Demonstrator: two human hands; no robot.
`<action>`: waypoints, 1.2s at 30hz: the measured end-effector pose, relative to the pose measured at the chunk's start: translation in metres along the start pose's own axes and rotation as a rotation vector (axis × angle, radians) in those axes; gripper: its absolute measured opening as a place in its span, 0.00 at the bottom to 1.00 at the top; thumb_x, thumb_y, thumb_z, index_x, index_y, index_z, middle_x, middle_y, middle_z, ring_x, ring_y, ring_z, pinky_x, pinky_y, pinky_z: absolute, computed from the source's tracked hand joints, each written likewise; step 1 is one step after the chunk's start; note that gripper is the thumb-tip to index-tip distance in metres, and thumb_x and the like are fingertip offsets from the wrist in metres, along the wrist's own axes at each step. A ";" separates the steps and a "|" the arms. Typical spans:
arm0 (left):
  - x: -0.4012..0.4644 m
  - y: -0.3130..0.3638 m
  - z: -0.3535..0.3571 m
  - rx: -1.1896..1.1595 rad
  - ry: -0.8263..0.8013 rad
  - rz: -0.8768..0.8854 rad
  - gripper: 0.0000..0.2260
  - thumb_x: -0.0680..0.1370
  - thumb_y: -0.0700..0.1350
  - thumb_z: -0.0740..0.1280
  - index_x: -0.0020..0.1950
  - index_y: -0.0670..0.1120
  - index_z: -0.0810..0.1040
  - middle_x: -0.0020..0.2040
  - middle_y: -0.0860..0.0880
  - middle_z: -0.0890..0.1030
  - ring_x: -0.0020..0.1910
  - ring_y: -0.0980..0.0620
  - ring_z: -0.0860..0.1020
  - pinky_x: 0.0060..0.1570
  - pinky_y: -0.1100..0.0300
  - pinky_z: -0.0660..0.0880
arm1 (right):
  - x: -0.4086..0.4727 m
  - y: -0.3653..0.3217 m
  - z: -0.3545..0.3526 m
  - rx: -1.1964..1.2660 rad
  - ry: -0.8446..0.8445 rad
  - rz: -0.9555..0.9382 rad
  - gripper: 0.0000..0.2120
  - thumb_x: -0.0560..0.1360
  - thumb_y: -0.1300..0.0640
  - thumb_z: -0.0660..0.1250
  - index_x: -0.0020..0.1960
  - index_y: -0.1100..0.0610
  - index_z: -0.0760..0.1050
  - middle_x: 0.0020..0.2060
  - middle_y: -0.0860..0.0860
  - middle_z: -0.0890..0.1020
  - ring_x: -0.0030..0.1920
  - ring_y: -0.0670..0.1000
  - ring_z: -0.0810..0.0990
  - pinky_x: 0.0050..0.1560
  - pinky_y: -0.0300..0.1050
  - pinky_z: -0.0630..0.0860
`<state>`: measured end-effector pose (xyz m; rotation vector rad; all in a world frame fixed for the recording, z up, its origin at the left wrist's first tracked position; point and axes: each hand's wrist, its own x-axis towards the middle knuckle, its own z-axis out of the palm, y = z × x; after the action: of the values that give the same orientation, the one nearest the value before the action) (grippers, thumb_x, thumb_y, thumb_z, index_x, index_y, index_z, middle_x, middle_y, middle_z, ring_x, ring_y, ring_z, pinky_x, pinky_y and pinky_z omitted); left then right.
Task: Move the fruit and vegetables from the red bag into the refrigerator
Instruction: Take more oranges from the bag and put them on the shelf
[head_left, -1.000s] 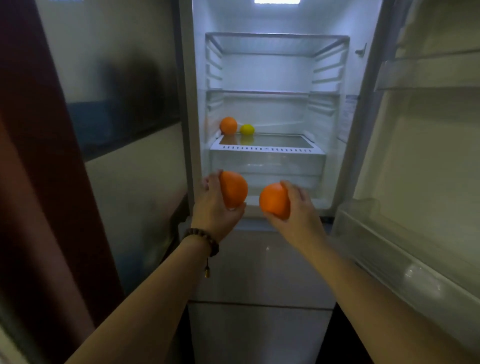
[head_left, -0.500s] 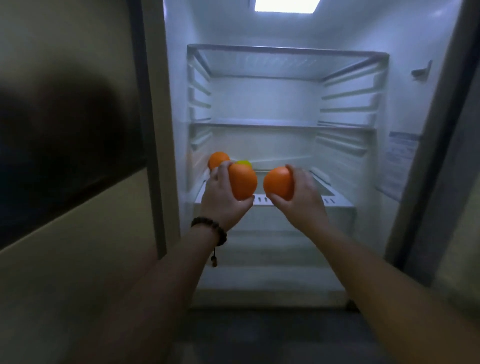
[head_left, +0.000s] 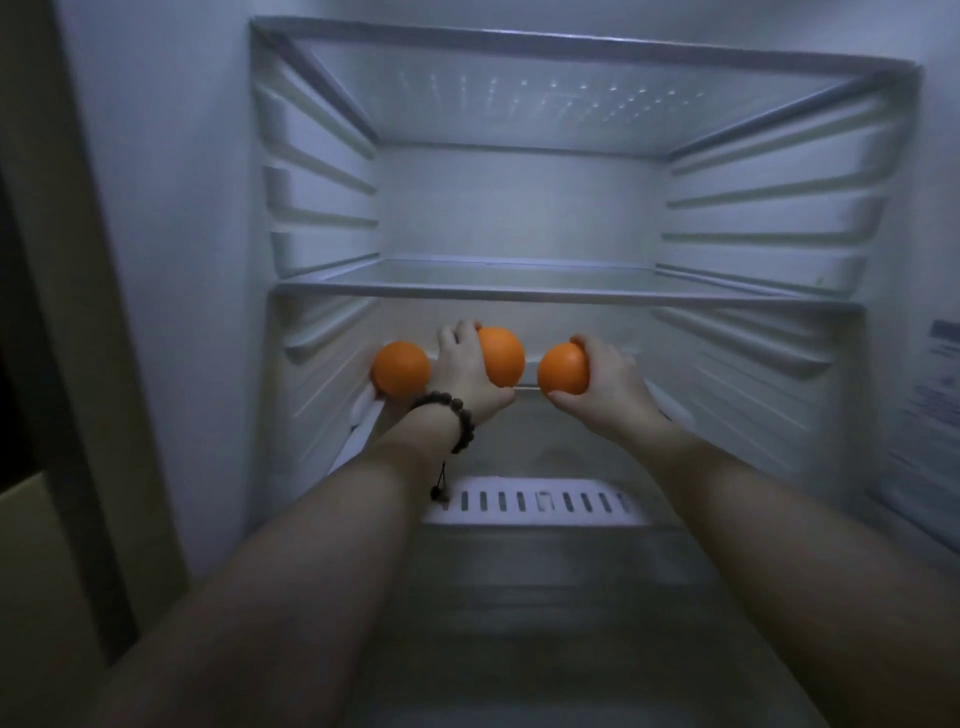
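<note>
You reach deep into the refrigerator (head_left: 208, 260), both arms over its lower shelf (head_left: 540, 501). Your left hand (head_left: 462, 369) grips one orange (head_left: 501, 356), your right hand (head_left: 605, 387) another (head_left: 563, 369). Released carelessly, either could roll forward or knock the resting orange (head_left: 401, 368).

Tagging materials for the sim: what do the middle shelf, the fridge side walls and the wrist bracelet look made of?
Middle shelf: looks like clear glass with a pale trim, since the back wall shows through it. Side walls: moulded white plastic, smooth, with formed ribs. Bracelet on the left hand: dark round beads, matte, possibly wood; cannot confirm.
</note>
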<state>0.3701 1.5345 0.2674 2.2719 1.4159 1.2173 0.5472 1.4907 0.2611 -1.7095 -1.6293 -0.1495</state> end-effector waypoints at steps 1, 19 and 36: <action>0.010 -0.003 0.007 0.024 -0.026 0.005 0.37 0.67 0.44 0.76 0.70 0.46 0.59 0.68 0.44 0.61 0.62 0.43 0.69 0.58 0.52 0.70 | 0.010 0.005 0.004 -0.019 -0.013 -0.008 0.36 0.67 0.49 0.74 0.71 0.53 0.62 0.64 0.55 0.71 0.64 0.58 0.67 0.63 0.50 0.66; 0.068 -0.048 0.057 0.398 -0.122 0.144 0.36 0.69 0.55 0.74 0.71 0.50 0.61 0.69 0.47 0.69 0.67 0.45 0.68 0.66 0.49 0.63 | 0.075 0.048 0.044 0.031 -0.217 -0.002 0.40 0.65 0.55 0.77 0.71 0.51 0.60 0.69 0.55 0.67 0.65 0.57 0.69 0.61 0.52 0.70; 0.041 -0.022 0.025 0.438 -0.113 0.106 0.41 0.72 0.65 0.64 0.77 0.50 0.48 0.76 0.47 0.58 0.73 0.45 0.59 0.71 0.45 0.58 | 0.040 0.028 0.020 -0.090 -0.201 0.012 0.46 0.69 0.45 0.73 0.76 0.44 0.47 0.77 0.51 0.48 0.76 0.57 0.50 0.73 0.58 0.55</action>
<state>0.3820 1.5859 0.2615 2.6800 1.6702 0.8481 0.5715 1.5377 0.2572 -1.8516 -1.7809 -0.0469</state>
